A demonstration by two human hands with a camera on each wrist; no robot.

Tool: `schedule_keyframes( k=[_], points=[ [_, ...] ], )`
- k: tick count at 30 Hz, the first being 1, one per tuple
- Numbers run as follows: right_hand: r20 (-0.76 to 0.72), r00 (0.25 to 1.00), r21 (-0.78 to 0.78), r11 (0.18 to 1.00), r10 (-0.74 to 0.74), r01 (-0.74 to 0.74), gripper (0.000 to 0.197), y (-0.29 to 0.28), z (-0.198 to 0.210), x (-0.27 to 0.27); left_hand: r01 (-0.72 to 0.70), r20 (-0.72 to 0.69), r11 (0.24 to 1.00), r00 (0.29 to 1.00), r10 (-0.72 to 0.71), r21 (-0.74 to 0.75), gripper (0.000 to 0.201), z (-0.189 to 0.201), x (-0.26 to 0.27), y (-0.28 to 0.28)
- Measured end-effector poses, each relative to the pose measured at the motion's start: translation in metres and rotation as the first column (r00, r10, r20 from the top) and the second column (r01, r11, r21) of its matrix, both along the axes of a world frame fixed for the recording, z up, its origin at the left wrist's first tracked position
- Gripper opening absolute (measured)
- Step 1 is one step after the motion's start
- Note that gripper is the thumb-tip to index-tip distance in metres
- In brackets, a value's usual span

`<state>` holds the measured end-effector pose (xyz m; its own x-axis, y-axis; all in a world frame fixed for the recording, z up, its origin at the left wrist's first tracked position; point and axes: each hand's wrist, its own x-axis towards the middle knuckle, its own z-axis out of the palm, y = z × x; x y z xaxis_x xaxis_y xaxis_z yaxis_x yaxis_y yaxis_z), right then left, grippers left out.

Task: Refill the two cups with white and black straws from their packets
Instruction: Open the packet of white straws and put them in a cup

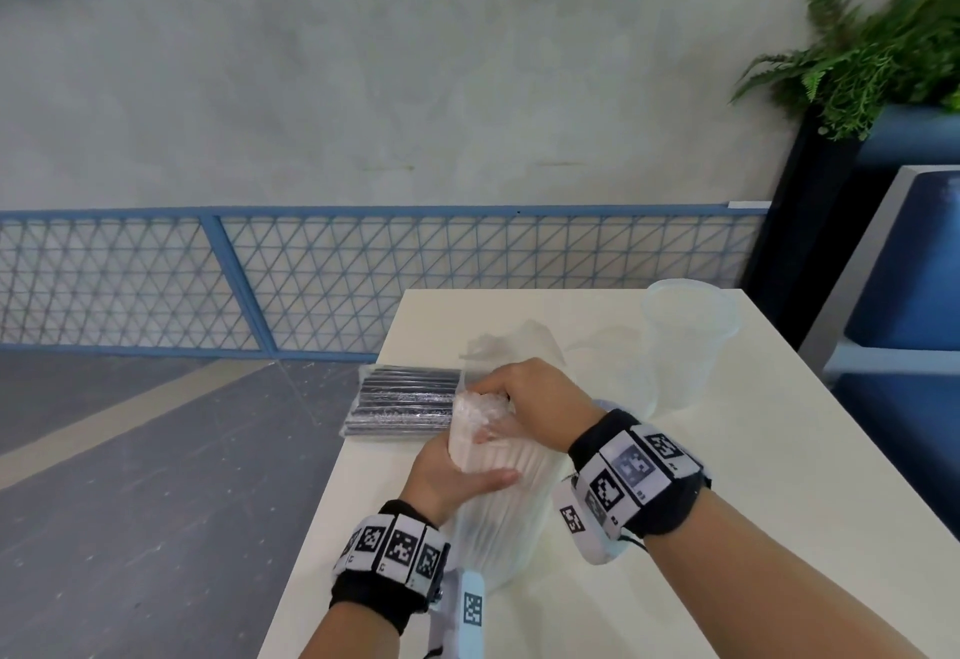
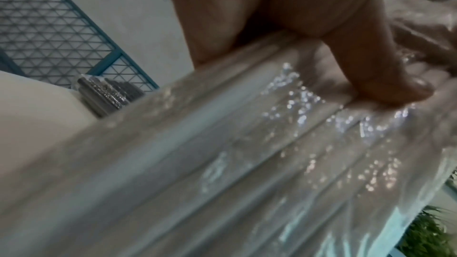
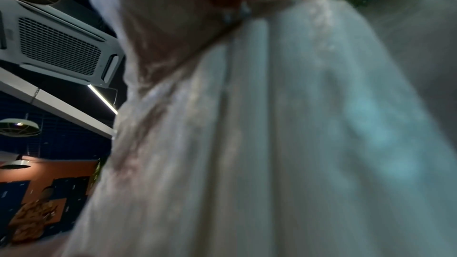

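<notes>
A clear packet of white straws (image 1: 493,518) stands almost upright on the white table (image 1: 753,476), and both hands hold it. My left hand (image 1: 457,476) grips it from the left, thumb across the front. The thumb also shows in the left wrist view, pressed on the packet of white straws (image 2: 247,153). My right hand (image 1: 530,398) curls over the packet's top end, fingers in the crumpled plastic. The right wrist view is filled by the blurred packet of white straws (image 3: 284,124). A packet of black straws (image 1: 405,401) lies flat at the table's left edge. A clear plastic cup (image 1: 685,336) stands at the back right.
A blue mesh railing (image 1: 311,284) runs behind the table, with grey floor to the left. A potted fern (image 1: 872,50) and a blue seat (image 1: 914,268) stand to the right. The black straw packet overhangs the table's left edge.
</notes>
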<state>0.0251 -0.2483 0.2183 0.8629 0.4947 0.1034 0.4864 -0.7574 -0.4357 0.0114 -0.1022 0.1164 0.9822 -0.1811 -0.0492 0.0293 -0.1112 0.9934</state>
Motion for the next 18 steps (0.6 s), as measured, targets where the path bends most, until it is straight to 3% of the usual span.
schedule_keyframes(
  k=[9, 12, 15, 18],
  points=[
    [0.017, 0.998, 0.111, 0.993, -0.053, 0.051, 0.025, -0.026, 0.018, 0.004, 0.042, -0.053, 0.999, 0.998, -0.042, 0.008, 0.045, -0.009, -0.004, -0.010],
    [0.015, 0.997, 0.141, 0.988, -0.070, 0.067, 0.031, -0.033, 0.022, 0.008, 0.073, -0.053, 0.997, 0.996, -0.073, -0.008, 0.054, -0.006, -0.003, -0.009],
    [-0.097, 0.995, 0.176, 0.983, -0.036, 0.053, 0.047, -0.032, 0.012, 0.003, 0.093, -0.018, 0.995, 0.995, -0.093, -0.039, 0.069, 0.001, -0.004, -0.017],
    [-0.065, 0.998, 0.097, 0.995, -0.018, 0.024, 0.053, -0.021, -0.004, -0.002, 0.058, 0.017, 0.998, 0.998, -0.057, -0.035, 0.055, 0.006, -0.002, -0.025]
  ],
)
